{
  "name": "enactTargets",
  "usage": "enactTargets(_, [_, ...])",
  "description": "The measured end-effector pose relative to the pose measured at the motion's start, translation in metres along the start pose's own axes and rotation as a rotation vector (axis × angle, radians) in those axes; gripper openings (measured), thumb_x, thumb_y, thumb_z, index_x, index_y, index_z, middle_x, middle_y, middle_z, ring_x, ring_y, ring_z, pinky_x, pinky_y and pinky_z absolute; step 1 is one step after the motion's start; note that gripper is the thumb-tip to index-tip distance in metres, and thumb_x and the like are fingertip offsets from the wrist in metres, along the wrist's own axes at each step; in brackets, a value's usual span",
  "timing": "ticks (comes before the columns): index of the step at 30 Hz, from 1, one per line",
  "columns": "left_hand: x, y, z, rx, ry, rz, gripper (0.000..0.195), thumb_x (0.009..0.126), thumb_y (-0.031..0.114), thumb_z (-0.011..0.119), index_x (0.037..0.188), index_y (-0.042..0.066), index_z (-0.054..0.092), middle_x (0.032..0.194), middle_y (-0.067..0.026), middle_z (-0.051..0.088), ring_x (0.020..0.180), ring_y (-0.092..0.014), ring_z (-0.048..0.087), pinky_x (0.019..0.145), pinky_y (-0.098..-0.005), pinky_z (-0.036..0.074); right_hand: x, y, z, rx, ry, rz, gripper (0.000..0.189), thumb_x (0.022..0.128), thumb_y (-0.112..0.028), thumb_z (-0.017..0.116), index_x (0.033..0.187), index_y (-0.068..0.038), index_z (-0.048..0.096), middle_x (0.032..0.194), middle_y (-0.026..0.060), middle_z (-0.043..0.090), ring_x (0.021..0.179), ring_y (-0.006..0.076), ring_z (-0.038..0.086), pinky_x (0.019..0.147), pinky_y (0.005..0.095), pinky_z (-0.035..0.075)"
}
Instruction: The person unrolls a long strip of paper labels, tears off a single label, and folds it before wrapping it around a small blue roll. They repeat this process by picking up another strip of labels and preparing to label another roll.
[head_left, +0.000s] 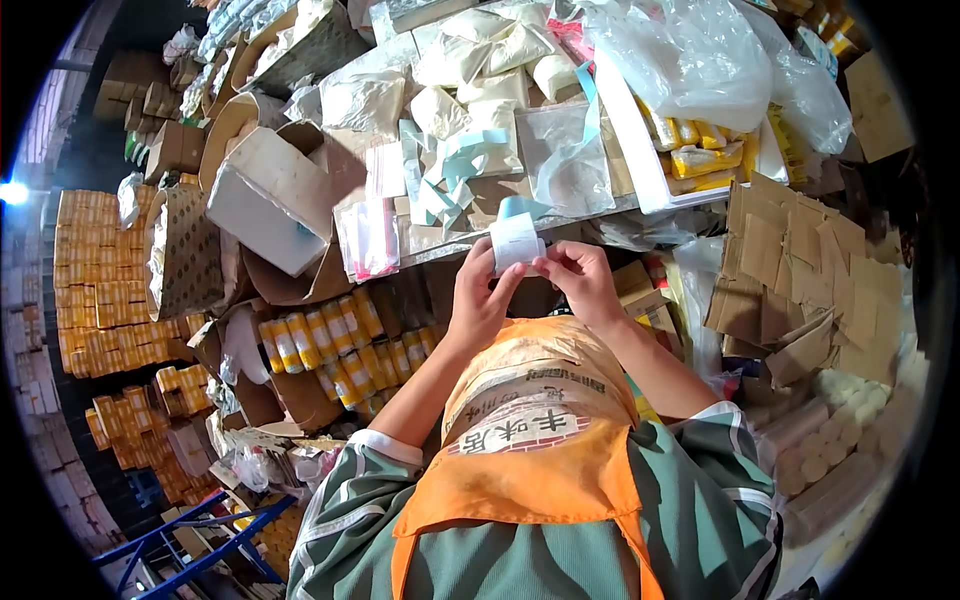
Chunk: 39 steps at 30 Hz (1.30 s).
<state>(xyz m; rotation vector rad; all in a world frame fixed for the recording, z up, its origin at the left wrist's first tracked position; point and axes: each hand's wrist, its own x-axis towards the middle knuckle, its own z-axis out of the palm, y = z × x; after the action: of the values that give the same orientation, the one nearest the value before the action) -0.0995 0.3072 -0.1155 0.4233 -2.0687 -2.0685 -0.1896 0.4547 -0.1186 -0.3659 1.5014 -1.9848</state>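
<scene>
A small roll of white labels on pale blue backing paper (516, 244) is held up at the near edge of the worktable. My left hand (480, 292) grips its left side, the thumb lying along the lower rim. At the right, the thumb and fingertips of my right hand (581, 281) pinch the roll's lower right edge. Loose curls of pale blue backing strip (457, 169) lie on the table just beyond. A flat clear plastic bag (566, 157) rests to their right, and a stack of resealable bags with pink edges (373, 236) to their left.
White powder-filled bags (480, 45) are heaped at the back. On the right a white foam box (637, 142) contains yellow packets beneath clear plastic sheeting (682, 60). Another foam box (270, 199) sits tilted at left. Flattened cardboard (787, 270) is stacked on the right.
</scene>
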Motion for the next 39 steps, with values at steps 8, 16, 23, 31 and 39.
enactTargets(8, [0.005,-0.009,-0.023,-0.439,0.116,-0.223,0.033,0.104,0.030,0.041,0.111,0.001,0.057,0.098,-0.0050,0.062,0.086,-0.010,0.060,0.075,-0.0262,0.051,0.021,0.009,0.027,-0.747,-0.043,-0.550,0.020,0.078,-0.014,0.075,0.077,0.001,0.063,0.068,0.0072,0.055,0.054,0.0170,0.052,0.052,0.0286,0.041])
enactTargets(16, [0.045,-0.012,-0.066,0.068,0.270,0.100,0.024,0.094,0.017,0.061,0.089,-0.005,0.066,0.088,-0.0082,0.058,0.077,-0.013,0.053,0.066,-0.0258,0.043,0.048,0.029,0.082,0.091,0.177,0.256,0.018,0.085,-0.016,0.071,0.073,-0.005,0.064,0.062,-0.0055,0.054,0.055,0.0012,0.042,0.051,0.0206,0.032])
enactTargets(23, [0.066,-0.013,-0.118,-0.293,0.102,-0.333,0.034,0.098,0.032,0.056,0.095,0.001,0.068,0.089,-0.0025,0.066,0.077,-0.008,0.058,0.064,-0.0249,0.047,0.082,0.020,0.115,-0.630,0.156,-0.328,0.021,0.079,-0.012,0.075,0.070,0.001,0.060,0.061,0.0005,0.051,0.052,0.0091,0.045,0.049,0.0255,0.035])
enactTargets(31, [0.087,-0.018,-0.155,-0.347,-0.053,0.057,0.023,0.094,0.021,0.064,0.096,-0.001,0.068,0.102,-0.0045,0.060,0.085,-0.011,0.059,0.075,-0.0232,0.047,0.102,0.030,0.130,-0.068,0.218,0.048,0.015,0.083,-0.016,0.074,0.077,-0.004,0.066,0.066,-0.0037,0.054,0.056,0.0058,0.046,0.053,0.0217,0.035])
enactTargets(39, [0.104,-0.018,-0.184,-0.604,-0.248,-0.391,0.016,0.094,0.015,0.062,0.095,0.000,0.068,0.102,-0.0045,0.060,0.089,-0.010,0.057,0.072,-0.0234,0.048,0.119,0.019,0.135,-0.585,0.161,-0.296,0.013,0.082,-0.011,0.074,0.077,-0.001,0.066,0.071,-0.0052,0.057,0.059,0.0031,0.047,0.056,0.0196,0.036])
